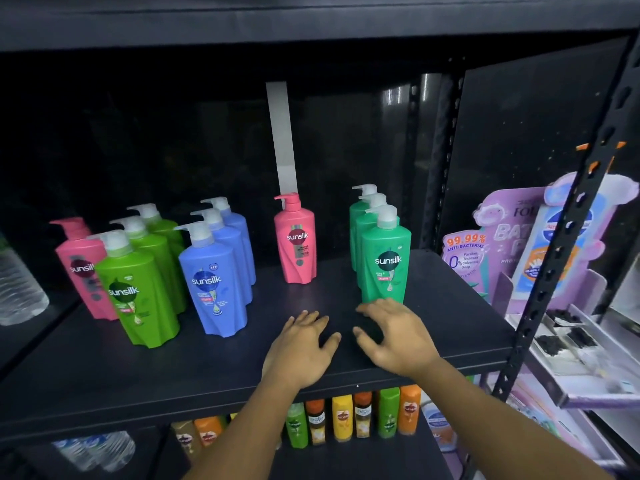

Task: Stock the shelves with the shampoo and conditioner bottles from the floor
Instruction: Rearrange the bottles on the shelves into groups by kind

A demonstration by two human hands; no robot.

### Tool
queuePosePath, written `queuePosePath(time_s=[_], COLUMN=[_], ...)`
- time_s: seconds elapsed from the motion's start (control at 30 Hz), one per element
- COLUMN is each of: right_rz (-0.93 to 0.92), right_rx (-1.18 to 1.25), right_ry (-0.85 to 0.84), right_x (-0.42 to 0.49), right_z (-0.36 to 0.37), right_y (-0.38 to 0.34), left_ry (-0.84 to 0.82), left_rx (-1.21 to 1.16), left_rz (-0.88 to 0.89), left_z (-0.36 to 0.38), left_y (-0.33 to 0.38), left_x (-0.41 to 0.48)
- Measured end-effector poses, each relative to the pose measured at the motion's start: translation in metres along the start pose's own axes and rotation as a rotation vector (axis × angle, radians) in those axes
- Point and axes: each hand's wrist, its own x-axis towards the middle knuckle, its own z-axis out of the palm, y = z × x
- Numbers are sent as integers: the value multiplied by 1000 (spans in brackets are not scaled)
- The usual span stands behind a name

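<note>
Left hand (301, 348), right hand (394, 337): both hovering spread, gripping nothing, over shelf (207, 372) front. Teal bottles (386, 261), three, standing just beyond right fingertips. Blue bottles (214, 282), three; lime bottles (135, 289), three; pink bottles (298, 244), two.

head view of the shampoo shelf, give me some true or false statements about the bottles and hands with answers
1. The blue bottles stand in a row of three. True.
2. The left hand holds a bottle. False: it holds nothing, fingers spread over the shelf.
3. The middle pink bottle lies on its side. False: it stands upright, alone.
4. The right hand is just in front of the front teal bottle. True.
5. The level below is bare. False: small bottles in green, orange and yellow stand there.
</note>
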Motion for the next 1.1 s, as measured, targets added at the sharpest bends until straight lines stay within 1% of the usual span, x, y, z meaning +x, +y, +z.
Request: queuePosePath(time_s=[0.13, 0.33, 0.47, 0.6, 0.73, 0.93, 1.03, 1.1], right_rz=[-58, -105, -144, -172, -247, -367, -364, -312], right_rx=[-55, -171, -237, -272, -196, -6, 65, 83], right_ry=[-228, -380, -466, -529, -597, -644, -630, -607], right_x=[5, 11, 14, 19, 25, 43, 56, 60], right_z=[-2, -6, -14, -16, 3, 66, 97, 114], right_y=[-1, -8, -17, -36, -91, -201, -254, -278], left_ry=[51, 136, 111, 29, 31, 120, 185, 179], left_rx=[-39, -38, -51, -34, 13, 14, 13, 19], left_rz=[-8, 23, 60, 102, 91, -34, -118, -165], left_z=[2, 2, -8, -20, -37, -75, -95, -107], left_y=[-1, -5, -17, -51, -96, -185, -232, -260], left_x=[-3, -11, -19, -43, -79, -126, -141, -145])
